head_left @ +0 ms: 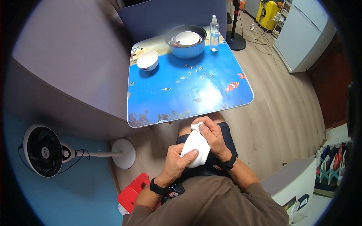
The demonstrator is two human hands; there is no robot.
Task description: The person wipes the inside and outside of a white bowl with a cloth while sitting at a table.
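Over my lap I hold a white bowl [197, 146], tipped on its side. My left hand [176, 161] is closed on its near edge, thumb lying across the white surface. At its far end my right hand [213, 136] pinches a crumpled white cloth or tissue [196, 126], pressed to the bowl. Part of the bowl is hidden behind my fingers. On the low table ahead, another white bowl [148, 61] stands upright at the left. A blue pot [187, 52] with a dark inside holds stacked bowls, a white one [187, 38] on top.
The table [177, 101] has a blue sea-life print and rounded corners. A clear spray bottle [214, 35] stands at its back right. To my left are a fan [44, 150] and a red stool [132, 194]; a white cabinet [290, 177] is at my right. Cables [262, 39] lie on the floor.
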